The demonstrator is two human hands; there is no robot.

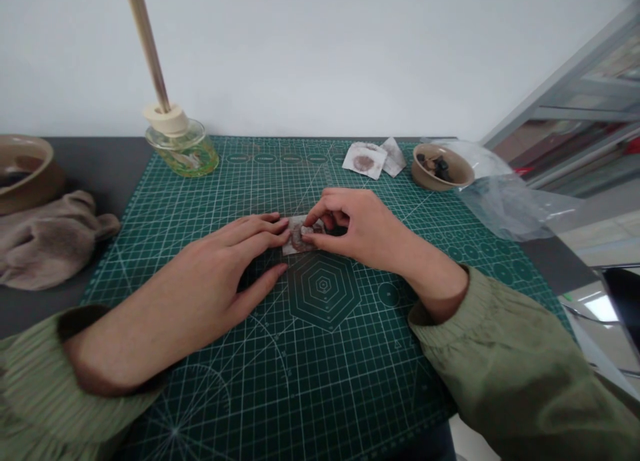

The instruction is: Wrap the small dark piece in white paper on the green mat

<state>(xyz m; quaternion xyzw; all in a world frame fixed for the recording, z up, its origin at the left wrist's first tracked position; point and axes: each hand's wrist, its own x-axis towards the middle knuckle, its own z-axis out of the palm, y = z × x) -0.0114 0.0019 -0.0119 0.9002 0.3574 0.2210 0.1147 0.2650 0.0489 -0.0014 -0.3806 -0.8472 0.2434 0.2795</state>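
Note:
A small whitish paper packet (295, 241) with a brownish round patch lies flat on the green cutting mat (320, 354). My left hand (225, 267) rests palm down, its fingers stretched out and their tips at the packet's left edge. Above the packet's right part, my right hand (355, 224) is closed in a pinch, thumb and index finger on a small whitish wad (307, 231). Whether this wad is a folded bit of the packet or a separate piece, I cannot tell. The fingers of my right hand hide the packet's right side.
Two similar packets (364, 161) lie at the back. Beside them stands a tan bowl (427, 174) with dark bits, near a clear plastic bag (520, 204). A reed diffuser (183, 151) stands at back left. A plush cloth (50, 247) and another bowl (30, 174) are at far left.

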